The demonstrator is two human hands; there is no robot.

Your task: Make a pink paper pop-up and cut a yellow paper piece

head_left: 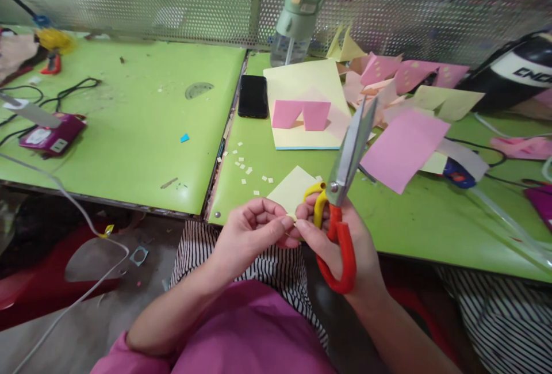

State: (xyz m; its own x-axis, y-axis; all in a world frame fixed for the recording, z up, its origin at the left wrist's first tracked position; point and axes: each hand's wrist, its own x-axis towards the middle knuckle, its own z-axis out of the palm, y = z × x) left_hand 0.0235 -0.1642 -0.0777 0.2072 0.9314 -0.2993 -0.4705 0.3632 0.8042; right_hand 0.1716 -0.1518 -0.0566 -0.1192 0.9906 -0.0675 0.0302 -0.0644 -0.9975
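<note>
Between the fingertips of both hands is a tiny pale yellow paper piece (292,217). My left hand (256,230) pinches it from the left, fingers curled. My right hand (340,241) meets it from the right with thumb and fingertip, and also holds scissors (342,172) with red and yellow handles, blades pointing up and slightly apart. Behind the hands, a pale yellow paper sheet (293,187) lies on the green table (233,190). Several small cut paper bits (241,167) are scattered left of it. A folded pink paper (301,115) stands on a larger cream pad (310,83).
A black phone (253,96) lies left of the pad, a bottle (295,23) behind it. Pink sheet (405,147), folded papers (414,75) and a black bottle (509,69) are at right. A purple device (52,134) with cables sits at far left.
</note>
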